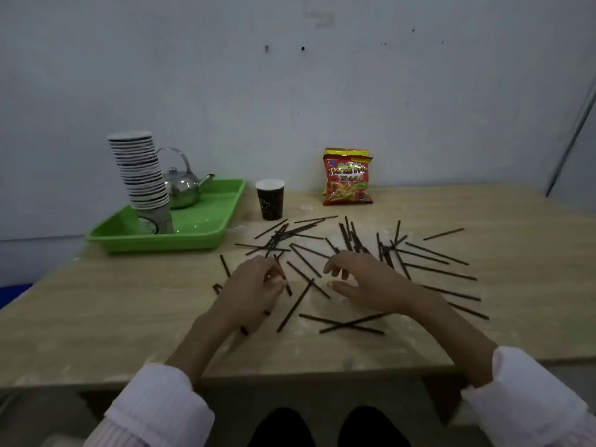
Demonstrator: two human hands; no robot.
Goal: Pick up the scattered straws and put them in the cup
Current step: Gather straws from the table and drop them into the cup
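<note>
Several thin dark straws (429,253) lie scattered across the wooden table (129,317), from its middle to the right. A dark paper cup (270,199) with a white rim stands upright behind them, left of centre. My left hand (251,291) rests on the table among the near straws, fingers curled around a straw (283,279) that pokes out past the fingertips. My right hand (371,282) hovers just right of it, fingers spread and arched over the straws, holding nothing. Both hands are well in front of the cup.
A green tray (206,227) at the back left holds a tall stack of paper cups (142,175) and a metal kettle (182,188). A red snack bag (348,177) leans against the wall behind the straws. The table's front edge runs just below my forearms.
</note>
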